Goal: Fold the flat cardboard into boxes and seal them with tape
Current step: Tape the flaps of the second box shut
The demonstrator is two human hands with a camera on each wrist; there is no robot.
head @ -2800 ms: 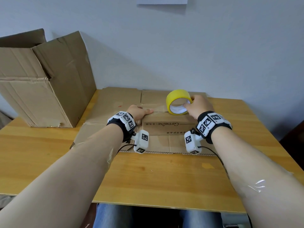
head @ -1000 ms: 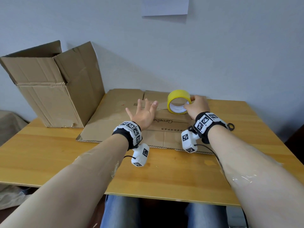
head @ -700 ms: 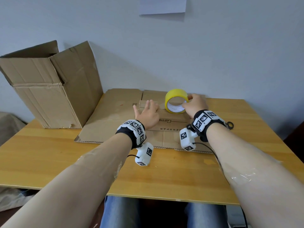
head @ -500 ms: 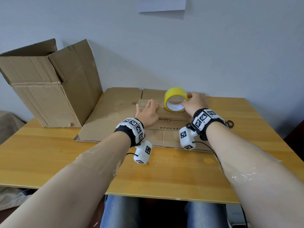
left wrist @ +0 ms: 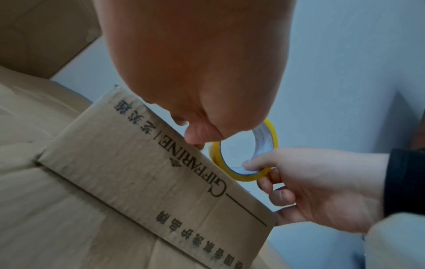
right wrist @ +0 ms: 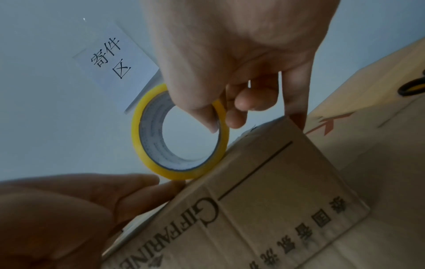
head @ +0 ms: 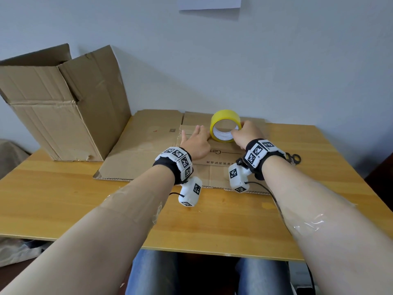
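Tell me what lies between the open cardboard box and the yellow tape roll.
In the head view, only flat cardboard lies between the open box and the tape roll; the left hand rests flat on it beside the roll.

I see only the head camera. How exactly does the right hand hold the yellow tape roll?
Observer: The right hand pinches the tape roll, with the thumb inside the core and the fingers outside.
Operator: Does the left hand touch the roll?
Observer: Yes. The left hand reaches the roll's lowest edge with its fingertips, just where the roll meets the printed cardboard.
Operator: What is the full print there?
Observer: It reads GIFFARINE.
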